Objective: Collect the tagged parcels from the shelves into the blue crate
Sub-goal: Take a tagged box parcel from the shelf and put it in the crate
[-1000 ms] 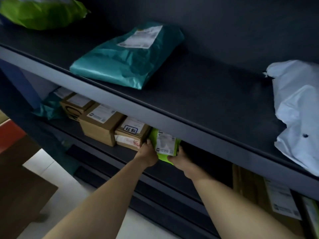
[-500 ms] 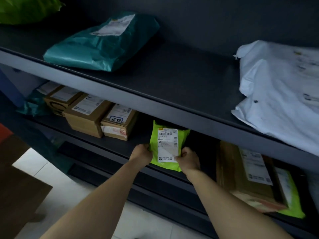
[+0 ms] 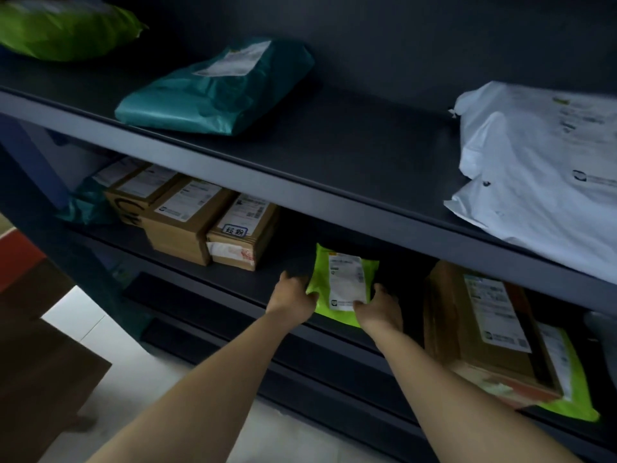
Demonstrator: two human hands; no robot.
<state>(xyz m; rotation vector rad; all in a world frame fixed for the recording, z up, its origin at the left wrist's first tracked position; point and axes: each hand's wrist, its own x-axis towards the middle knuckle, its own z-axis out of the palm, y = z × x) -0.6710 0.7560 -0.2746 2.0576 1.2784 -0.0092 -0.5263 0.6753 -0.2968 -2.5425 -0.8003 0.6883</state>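
A: Whereabouts of the lime-green parcel (image 3: 345,282)?

B: At the front lip of the middle shelf (image 3: 260,279), label side up and tilted toward the camera. Clamped from both sides.

A: Clamped how?

B: By the left hand (image 3: 292,297) on the left edge, fingers (image 3: 297,283) curled round it. By the right hand (image 3: 380,309) at the lower right corner, thumb laid over the bottom of the white label (image 3: 347,279). Neither nearer than the other, both already on it.

A: Long axis?

B: Running away from the body, into the shelf, leaning slightly left at the far end. Probably a straight pull back along that line, clear of the shelf above.

A: Anything close enough to snag?

B: To the left, a row of cardboard boxes (image 3: 187,222), apart from the left hand. To the right, a large box (image 3: 484,329), near the right wrist but not touching.

A: Legible writing?

B: On the parcel's label, only blurred lines of print and a small dark logo at the bottom. On the nearest small box, a blue-framed tag (image 3: 234,230) with two Chinese characters, too soft to read with confidence. On the far-left box, a big black curved mark, perhaps a C.

A: And the blue crate?

B: Nowhere in view.
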